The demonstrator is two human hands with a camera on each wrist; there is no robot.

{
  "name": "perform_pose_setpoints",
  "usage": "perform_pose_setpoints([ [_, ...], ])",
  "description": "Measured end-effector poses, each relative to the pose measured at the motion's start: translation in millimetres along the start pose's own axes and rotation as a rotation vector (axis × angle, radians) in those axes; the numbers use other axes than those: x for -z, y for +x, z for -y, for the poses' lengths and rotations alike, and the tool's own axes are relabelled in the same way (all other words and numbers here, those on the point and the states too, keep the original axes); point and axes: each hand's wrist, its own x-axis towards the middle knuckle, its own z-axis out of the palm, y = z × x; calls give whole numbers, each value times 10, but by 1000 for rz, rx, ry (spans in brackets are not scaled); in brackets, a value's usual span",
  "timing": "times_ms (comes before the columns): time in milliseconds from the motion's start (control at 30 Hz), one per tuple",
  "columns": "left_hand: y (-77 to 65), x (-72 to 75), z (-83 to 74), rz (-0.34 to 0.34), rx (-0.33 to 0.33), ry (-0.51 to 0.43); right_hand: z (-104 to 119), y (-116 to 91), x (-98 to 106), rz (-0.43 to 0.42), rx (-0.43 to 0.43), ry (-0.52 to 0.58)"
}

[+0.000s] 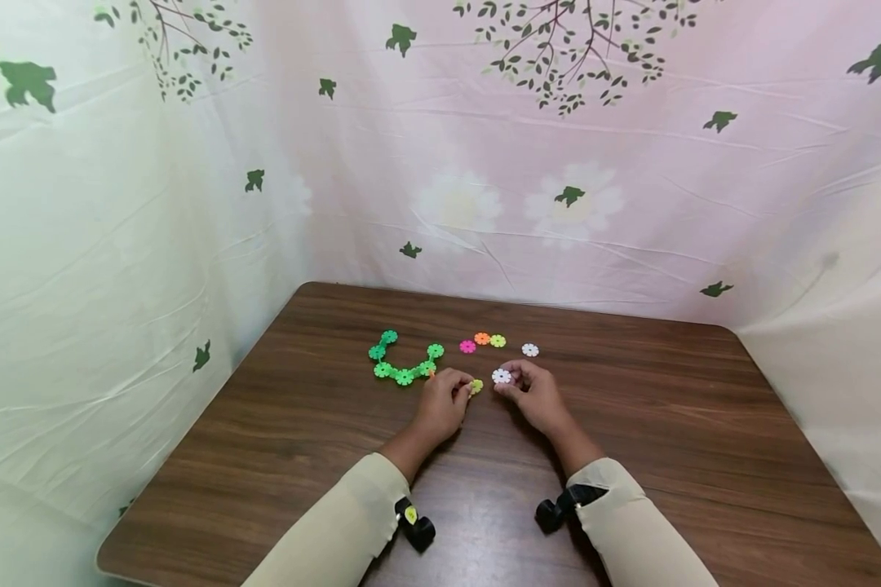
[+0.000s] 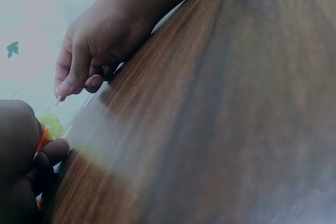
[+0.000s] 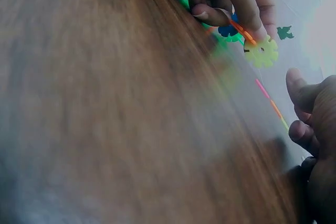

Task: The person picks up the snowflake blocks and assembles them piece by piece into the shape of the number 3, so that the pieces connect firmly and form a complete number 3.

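My left hand (image 1: 442, 405) pinches an orange flower-shaped disc (image 3: 244, 32), with a yellow notched disc (image 1: 475, 386) slotted onto its edge. In the right wrist view a blue disc (image 3: 227, 30) shows behind those fingers; whether it joins the orange one I cannot tell. A white flower-shaped disc (image 1: 501, 376) is held between the thumb and fingers of my right hand (image 1: 539, 399), a short gap right of the yellow disc. Left of my left hand lies a curved chain of green discs (image 1: 405, 377), its right part close to the knuckles.
Beyond the hands, a pink disc (image 1: 467, 346), an orange disc (image 1: 482, 338) and a yellow disc (image 1: 498, 341) lie in a row on the brown wooden table (image 1: 675, 424). Another white disc (image 1: 530, 350) lies to their right. A printed curtain (image 1: 499, 269) hangs behind the table.
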Motion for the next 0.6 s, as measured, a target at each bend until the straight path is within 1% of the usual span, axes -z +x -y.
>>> perform_pose_setpoints([
  [100, -2, 2, -4, 8, 8, -1, 7, -6, -13, 1, -10, 2],
  [267, -3, 0, -4, -4, -9, 4, 25, -15, -22, 33, -13, -16],
  [500, 7, 13, -14, 17, 5, -12, 39, -18, -31, 45, -27, 3],
  [600, 7, 13, -14, 22, -2, -16, 41, -20, -31, 47, -23, 4],
])
